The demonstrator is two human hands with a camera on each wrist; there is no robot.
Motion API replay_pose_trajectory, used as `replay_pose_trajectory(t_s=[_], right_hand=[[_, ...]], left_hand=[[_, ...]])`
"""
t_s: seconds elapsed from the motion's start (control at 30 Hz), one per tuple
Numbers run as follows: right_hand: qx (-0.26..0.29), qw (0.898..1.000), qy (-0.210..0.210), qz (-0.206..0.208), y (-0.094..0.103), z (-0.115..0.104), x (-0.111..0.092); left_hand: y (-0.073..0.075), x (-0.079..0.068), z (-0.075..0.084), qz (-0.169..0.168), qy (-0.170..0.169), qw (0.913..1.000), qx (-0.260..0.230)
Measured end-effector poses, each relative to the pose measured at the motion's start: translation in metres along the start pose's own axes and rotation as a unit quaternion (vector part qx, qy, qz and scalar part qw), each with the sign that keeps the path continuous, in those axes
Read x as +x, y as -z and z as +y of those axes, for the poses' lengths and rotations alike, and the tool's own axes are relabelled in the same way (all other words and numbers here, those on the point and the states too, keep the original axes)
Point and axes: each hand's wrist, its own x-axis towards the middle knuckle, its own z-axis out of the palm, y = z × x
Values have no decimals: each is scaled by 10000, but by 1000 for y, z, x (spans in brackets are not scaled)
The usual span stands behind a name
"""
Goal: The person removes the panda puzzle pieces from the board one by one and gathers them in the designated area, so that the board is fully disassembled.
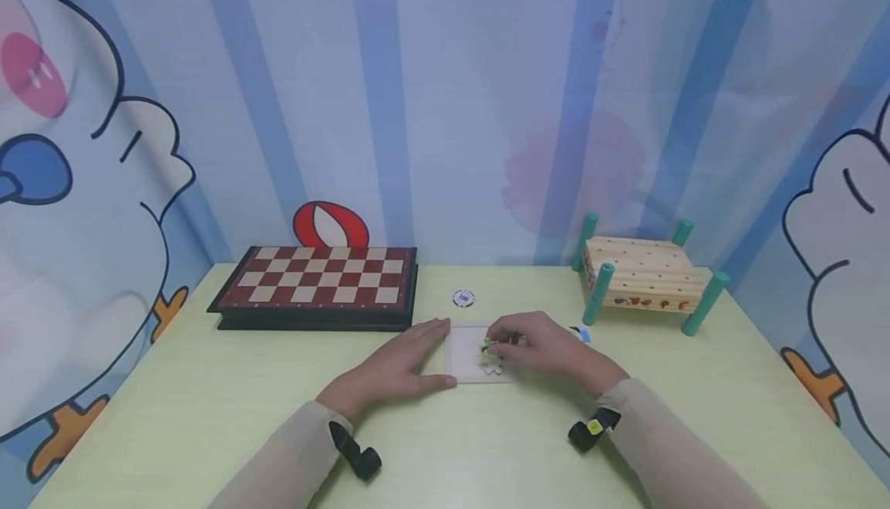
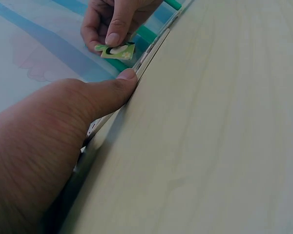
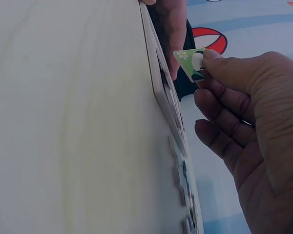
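Observation:
My right hand (image 1: 545, 347) pinches a small green puzzle piece (image 3: 185, 59) between thumb and index finger, above a thin whitish puzzle tray (image 1: 462, 356). White daisies and a black-and-white figure are printed on the piece. The other right fingers curl loosely below it in the right wrist view. Along the tray's left side lies my left hand (image 1: 392, 370), fingers extended and thumb (image 2: 112, 95) against the near edge. A pale, wavy-edged puzzle shape (image 1: 492, 368) shows on the tray beneath the right hand, which hides part of the tray.
More puzzle pieces (image 3: 185, 183) lie to the right of the tray, partly behind the right hand. Beyond it is a round chip (image 1: 463, 298). A chessboard box (image 1: 327, 277) stands at back left, a wooden peg bench (image 1: 643, 269) with green legs at back right.

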Motion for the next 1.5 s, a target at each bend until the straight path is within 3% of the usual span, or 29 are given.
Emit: replay_pose_trajectory(t_s=[0.3,0.7,0.97,1.2,1.5], right_hand=[[21,9997,-193,161,15,12,-30],[153,9985,-480,-193,23,16,-57],[312,9967,-630,-413,20,13,-63],[157,9981,-403,-443,21,14,-64],[-93,9970,-575,-501,22,11,-63]], left_hand=[[3,-1,3,-9,62,9999,109],[3,-1,4,-43,106,9999,120],[1,0,2,-21,73,9999,138],[0,0,2,-9,66,9999,105],[1,0,2,-32,63,9999,102]])
